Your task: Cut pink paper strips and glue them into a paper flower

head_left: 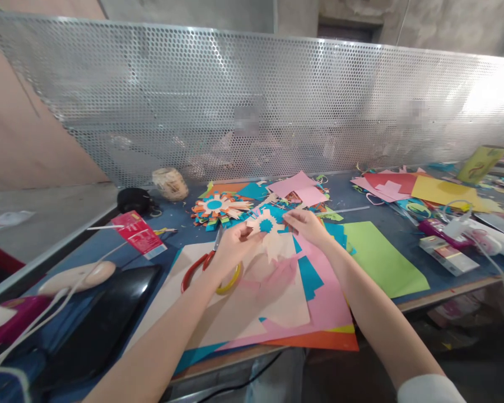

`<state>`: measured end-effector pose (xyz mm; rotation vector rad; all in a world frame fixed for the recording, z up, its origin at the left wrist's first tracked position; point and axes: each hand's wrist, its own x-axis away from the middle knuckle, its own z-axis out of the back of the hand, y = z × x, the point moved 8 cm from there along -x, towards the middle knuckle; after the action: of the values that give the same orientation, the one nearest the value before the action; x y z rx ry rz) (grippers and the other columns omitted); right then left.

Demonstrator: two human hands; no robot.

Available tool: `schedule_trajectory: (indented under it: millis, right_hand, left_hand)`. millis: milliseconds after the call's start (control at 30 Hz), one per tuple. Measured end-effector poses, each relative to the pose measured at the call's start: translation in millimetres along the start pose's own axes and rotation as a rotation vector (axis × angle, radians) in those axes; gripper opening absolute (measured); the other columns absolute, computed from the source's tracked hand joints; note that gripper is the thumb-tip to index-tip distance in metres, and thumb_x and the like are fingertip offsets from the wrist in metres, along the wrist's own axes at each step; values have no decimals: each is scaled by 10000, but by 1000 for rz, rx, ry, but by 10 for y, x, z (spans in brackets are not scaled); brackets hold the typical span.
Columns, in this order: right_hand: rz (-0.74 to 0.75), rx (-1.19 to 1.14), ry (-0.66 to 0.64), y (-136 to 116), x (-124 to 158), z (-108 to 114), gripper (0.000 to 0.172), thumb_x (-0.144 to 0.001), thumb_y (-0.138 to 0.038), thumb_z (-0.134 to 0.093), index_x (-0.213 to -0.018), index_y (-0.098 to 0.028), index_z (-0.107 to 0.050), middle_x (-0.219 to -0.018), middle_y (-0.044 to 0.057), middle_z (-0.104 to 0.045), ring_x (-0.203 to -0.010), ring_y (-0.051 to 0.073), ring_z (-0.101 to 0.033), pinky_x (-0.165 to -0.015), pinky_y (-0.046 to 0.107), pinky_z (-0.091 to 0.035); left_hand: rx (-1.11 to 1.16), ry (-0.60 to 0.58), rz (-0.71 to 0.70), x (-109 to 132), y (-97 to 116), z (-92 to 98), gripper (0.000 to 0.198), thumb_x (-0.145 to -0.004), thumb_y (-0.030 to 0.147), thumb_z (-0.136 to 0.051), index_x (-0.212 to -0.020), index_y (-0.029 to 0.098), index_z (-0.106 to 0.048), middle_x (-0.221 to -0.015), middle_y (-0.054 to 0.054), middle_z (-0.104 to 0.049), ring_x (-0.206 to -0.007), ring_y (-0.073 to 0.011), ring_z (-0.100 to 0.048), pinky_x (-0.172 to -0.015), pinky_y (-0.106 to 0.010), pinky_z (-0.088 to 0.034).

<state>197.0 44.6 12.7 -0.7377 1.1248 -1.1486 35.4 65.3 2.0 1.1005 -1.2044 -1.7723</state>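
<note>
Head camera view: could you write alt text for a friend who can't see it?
A person's left hand holds a peach paper flower with a blue centre, the right hand at its edge, above coloured paper sheets on a blue table. Red-and-yellow-handled scissors lie nearby; a perforated metal screen stands behind.

scissors point(194, 267) on stacked paper sheets point(277, 305) — carton point(139, 232) to the left, box point(448, 254) right, panel point(218, 101) behind
</note>
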Motion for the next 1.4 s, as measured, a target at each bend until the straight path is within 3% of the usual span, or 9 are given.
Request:
schedule_trajectory:
  millis: [100, 267, 500, 667, 733, 867, 1000, 1200, 1400]
  right_hand:
    - [-36, 28, 25, 29, -12, 48, 247, -766, -380, -491, -746, -157, -595, -673, 10, -604, -534, 82, -496, -479, 202, -376]
    - [-37, 367, -115, 64, 35, -87, 98, -722, -216, -550, -739, -180, -640, -675, 2, -633, -626, 111, -566, -571, 210, -414]
    - [-203, 675, 196, 188, 61, 365, 173, -758, -129, -471, -820, -141, -632, -833, 84, -640, -733, 166, -577, -640, 255, -408]
    - [-161, 814, 357, -9, 112, 570, 231, -826, -170, -392, -915, -182, -605, -1015, 80, -612, -886, 176, -571, -732, 259, -410]
    - [-250, 915, 397, -14, 150, 652, 234, -844, -212, -384, -928, -184, -600, -1012, 94, -618, -913, 200, -581, -735, 281, -419]
    - [-635, 992, 280, 285, 257, 693, 486, -803, -537, -435, -993, -115, -584, -984, 195, -623, -949, 314, -596, -742, 381, -437]
    - [-632, 1030, 255, 380, 244, 568, 713, -688, -667, -492, -1093, -81, -520, -998, 217, -616, -975, 353, -589, -754, 420, -447]
    - [-594, 980, 286, 339, 205, 521, 453, -693, -414, -557, -1021, -102, -575, -940, 189, -647, -912, 319, -621, -706, 356, -453]
    - [-493, 887, 424, 72, 240, 638, 390, -744, -424, -470, -963, -123, -588, -936, 164, -652, -871, 275, -628, -668, 311, -442]
  left_hand:
    - [-46, 72, 14, -4, 6, 87, 235, -611, 364, -690, -679, 158, -599, -611, 10, -596, -573, -132, -547, -509, -222, -421]
    - [28, 222, -19, -6, 110, 242, 239, -632, 351, -654, -575, 171, -508, -536, 41, -490, -503, -96, -490, -473, -204, -423]
    - [353, 574, -172, 37, 47, 587, 200, -666, 341, -636, -671, 193, -503, -638, 53, -511, -574, -92, -534, -574, -233, -495]
    - [298, 503, -144, 13, 46, 530, 195, -688, 358, -614, -724, 187, -528, -683, 31, -547, -593, -105, -555, -556, -240, -498]
    - [259, 471, -141, 6, 59, 502, 194, -696, 358, -603, -714, 190, -509, -665, 32, -539, -582, -109, -556, -539, -236, -491]
    - [213, 459, -139, 0, 62, 493, 195, -702, 359, -586, -691, 199, -475, -627, 47, -493, -543, -100, -519, -526, -233, -485]
    - [120, 430, -148, 7, 97, 466, 198, -720, 347, -572, -643, 201, -463, -586, 50, -473, -526, -98, -500, -513, -219, -466]
    - [86, 396, -139, 12, 114, 437, 198, -741, 328, -559, -624, 207, -455, -571, 48, -480, -513, -106, -508, -522, -232, -456]
    - [92, 387, -108, -10, 49, 423, 214, -729, 357, -569, -640, 197, -459, -591, 51, -470, -506, -99, -500, -519, -230, -450]
